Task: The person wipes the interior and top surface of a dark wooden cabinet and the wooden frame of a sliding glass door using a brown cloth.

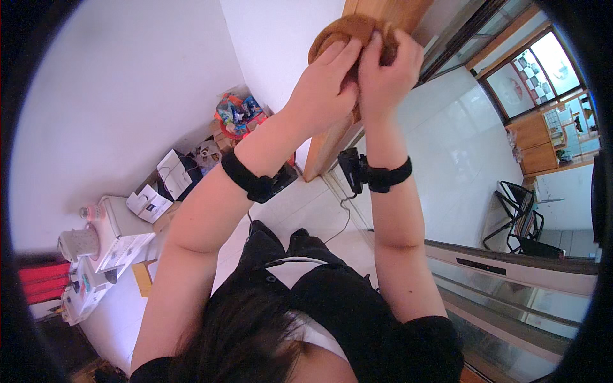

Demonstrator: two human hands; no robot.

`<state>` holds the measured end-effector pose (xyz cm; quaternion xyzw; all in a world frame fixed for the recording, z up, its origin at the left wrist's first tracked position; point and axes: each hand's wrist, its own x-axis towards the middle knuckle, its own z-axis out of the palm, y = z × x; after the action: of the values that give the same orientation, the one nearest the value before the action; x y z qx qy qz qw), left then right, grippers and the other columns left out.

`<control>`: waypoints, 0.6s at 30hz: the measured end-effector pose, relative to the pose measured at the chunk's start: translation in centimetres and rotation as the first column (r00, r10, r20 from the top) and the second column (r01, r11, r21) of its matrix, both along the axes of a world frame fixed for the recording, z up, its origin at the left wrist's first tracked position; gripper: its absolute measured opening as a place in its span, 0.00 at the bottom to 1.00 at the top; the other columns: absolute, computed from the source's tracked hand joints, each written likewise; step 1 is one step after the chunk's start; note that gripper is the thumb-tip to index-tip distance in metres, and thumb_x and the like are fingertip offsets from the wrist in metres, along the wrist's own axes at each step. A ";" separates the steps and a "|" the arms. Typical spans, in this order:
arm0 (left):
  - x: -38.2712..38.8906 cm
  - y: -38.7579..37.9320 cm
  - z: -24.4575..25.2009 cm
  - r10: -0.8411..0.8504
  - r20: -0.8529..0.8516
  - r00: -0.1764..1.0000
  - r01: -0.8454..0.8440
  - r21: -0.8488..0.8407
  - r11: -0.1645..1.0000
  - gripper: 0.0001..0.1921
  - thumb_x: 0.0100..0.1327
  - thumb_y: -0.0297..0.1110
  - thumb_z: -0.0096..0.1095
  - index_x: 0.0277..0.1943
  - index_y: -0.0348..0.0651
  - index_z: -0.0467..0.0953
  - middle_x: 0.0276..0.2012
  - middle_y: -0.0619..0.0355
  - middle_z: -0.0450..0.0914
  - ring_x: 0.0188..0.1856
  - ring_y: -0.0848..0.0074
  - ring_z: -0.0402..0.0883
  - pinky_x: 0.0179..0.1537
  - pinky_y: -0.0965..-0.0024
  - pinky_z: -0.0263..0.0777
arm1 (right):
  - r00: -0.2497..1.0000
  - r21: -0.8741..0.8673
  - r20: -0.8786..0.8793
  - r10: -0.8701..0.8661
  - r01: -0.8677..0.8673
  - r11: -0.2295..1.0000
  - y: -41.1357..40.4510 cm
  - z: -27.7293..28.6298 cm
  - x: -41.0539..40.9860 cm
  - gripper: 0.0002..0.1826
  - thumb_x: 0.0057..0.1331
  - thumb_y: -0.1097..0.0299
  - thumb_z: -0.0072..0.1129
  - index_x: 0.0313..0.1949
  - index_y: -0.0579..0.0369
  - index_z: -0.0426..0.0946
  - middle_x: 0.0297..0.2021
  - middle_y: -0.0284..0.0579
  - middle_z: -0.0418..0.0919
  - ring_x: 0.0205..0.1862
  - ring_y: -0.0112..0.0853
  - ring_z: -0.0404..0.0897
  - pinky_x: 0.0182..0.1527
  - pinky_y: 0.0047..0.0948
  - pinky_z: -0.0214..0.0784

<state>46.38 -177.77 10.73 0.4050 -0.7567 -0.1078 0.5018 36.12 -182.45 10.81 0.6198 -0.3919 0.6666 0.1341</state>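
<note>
Both arms reach up and forward to a folded brown cloth (352, 28) near the top of the view. My left hand (330, 86) presses its fingers into the cloth from the left. Close beside it, my right hand (390, 72) grips the cloth's right side with bent fingers. Behind the hands stands a wooden door frame (330, 143), against which the cloth seems to lie; the exact contact is hidden by the hands. Each forearm wears a black strap with a small device.
To the left, along the white wall, are a red basket of packets (239, 117), open white boxes (151, 203) and a white cabinet (127, 220). A sliding door's rail (479, 263) runs at lower right. Black folding chairs (522, 220) stand beyond. A cable lies on the floor.
</note>
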 end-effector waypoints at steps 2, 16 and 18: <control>-0.6 -0.3 0.0 0.008 0.015 1.000 -0.007 -0.094 0.996 0.27 0.48 0.23 0.49 0.55 0.32 0.60 0.46 0.38 0.68 0.50 0.48 0.66 0.50 0.60 0.64 | 0.996 -0.039 0.067 0.060 -0.057 0.998 -0.4 0.2 -0.4 0.11 0.55 0.73 0.54 0.37 0.61 0.67 0.34 0.55 0.67 0.37 0.49 0.68 0.38 0.42 0.63; 1.0 1.7 -18.7 -0.104 0.342 0.934 0.010 0.264 0.964 0.27 0.53 0.24 0.49 0.58 0.30 0.56 0.50 0.36 0.65 0.53 0.49 0.65 0.55 0.59 0.59 | 0.985 0.608 0.160 0.056 -0.143 0.781 2.4 -17.2 -1.3 0.11 0.57 0.75 0.50 0.40 0.62 0.66 0.38 0.60 0.66 0.41 0.54 0.66 0.43 0.44 0.61; 1.1 0.5 -17.4 -0.040 0.315 0.948 -0.005 0.140 0.990 0.27 0.54 0.25 0.50 0.57 0.29 0.56 0.50 0.34 0.65 0.53 0.47 0.64 0.56 0.60 0.58 | 0.991 0.475 0.124 0.057 -0.110 0.873 1.3 -14.4 -1.7 0.11 0.57 0.75 0.51 0.40 0.62 0.66 0.38 0.59 0.66 0.40 0.54 0.66 0.43 0.44 0.61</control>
<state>47.46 -177.25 -6.67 0.4443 -0.8216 -0.0980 0.3435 34.41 -181.20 -3.60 0.6135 -0.5245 0.5857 -0.0738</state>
